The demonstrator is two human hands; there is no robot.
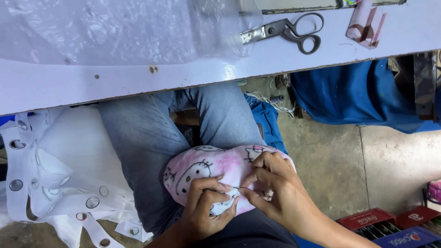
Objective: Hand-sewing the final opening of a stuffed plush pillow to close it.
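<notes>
A soft, rounded pink cushion point(220, 167) of fuzzy fabric printed with cartoon cat faces rests on the person's lap, on blue denim jeans point(151, 138). The left hand point(206, 206), at 6 o'clock of the cushion, pinches its lower edge with fingers curled tight on the fabric. The right hand point(275, 188), at 4 o'clock, closes thumb and forefinger narrowly on the same seam; a thin needle or thread seems to run between the hands, too fine to tell which. At 12 o'clock lies a flat white table point(138, 78), its straight edge running over the knees. On it sit crinkled clear plastic point(115, 32) and metal scissors point(285, 31). At 9 o'clock, white eyelet tape point(55, 183) hangs in loops. Bare concrete floor point(344, 170) opens at 3 o'clock.
</notes>
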